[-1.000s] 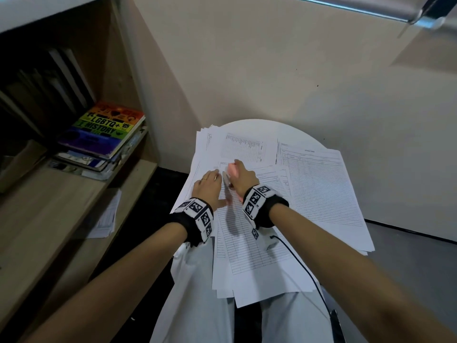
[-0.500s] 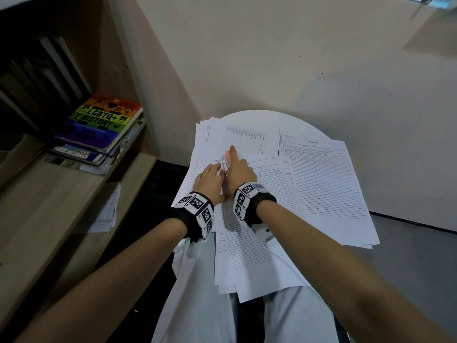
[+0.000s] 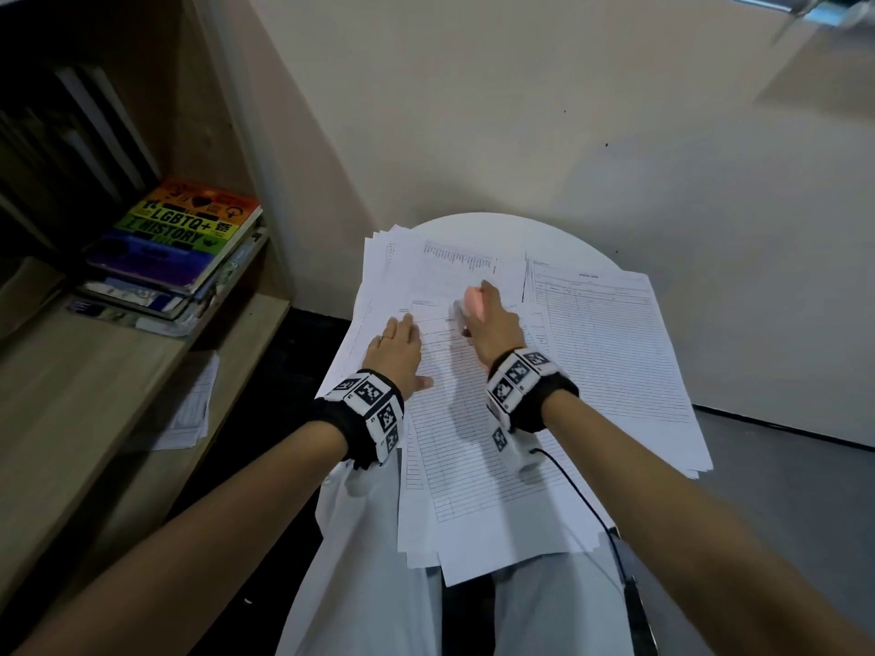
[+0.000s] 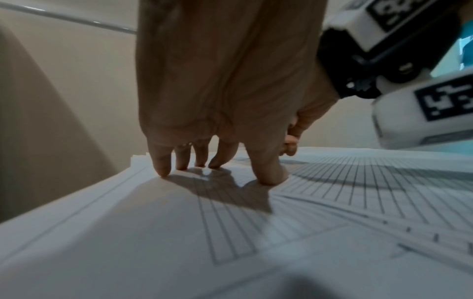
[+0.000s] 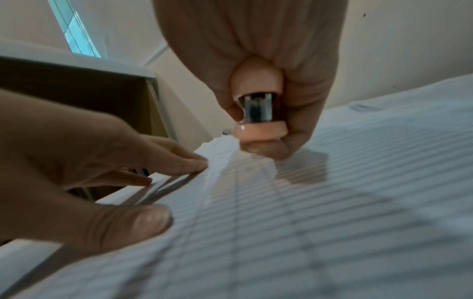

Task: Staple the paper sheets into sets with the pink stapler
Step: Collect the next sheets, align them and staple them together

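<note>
Your right hand (image 3: pixel 492 324) is wrapped around the pink stapler (image 5: pixel 258 109), fingers and thumb curled tight on its body. The stapler points away from you, its metal magazine and pink base visible from behind in the right wrist view. Its front end is hidden by the hand, so I cannot tell whether it bites on a sheet or only hangs just above. It sits over the upper part of the ruled paper sheets (image 3: pixel 473 442) in front of you.

Your left hand (image 3: pixel 395 350) lies on those sheets, just beside the right hand. Its fingers (image 4: pixel 163 161) are straight and slightly spread, tips pressing on the paper near the left edge; the thumb rests on the ruled page.

More printed sheets lie fanned across the round white table (image 3: pixel 478 224), with a separate stack (image 3: pixel 611 352) to the right. A pile of books (image 3: pixel 180 239) rests on the wooden shelf (image 3: pixel 94 381) at your left.
</note>
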